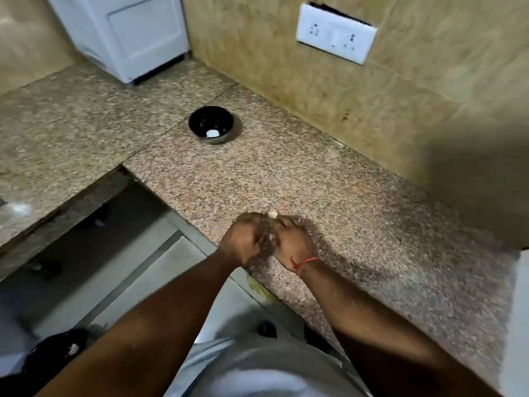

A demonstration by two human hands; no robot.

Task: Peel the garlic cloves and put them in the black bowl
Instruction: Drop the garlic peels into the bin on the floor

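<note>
Left hand (246, 239) and right hand (292, 239) brought together over speckled granite counter (357, 213). Small pale garlic clove (272, 215) pinched between curled fingertips of both hands. Round glossy black bowl (200, 118) set well apart, farther back on counter; one smooth white peeled clove (212, 133) held inside.

The garlic clove (272, 214) is showing only as a pale tip between the left hand (246, 239) and the right hand (292, 240); curled fingers are hiding the rest. The grip is blurring. The frame edge is cutting off the white appliance (126, 38). A smeared dark area (481, 173) is remaining unidentifiable.
</note>
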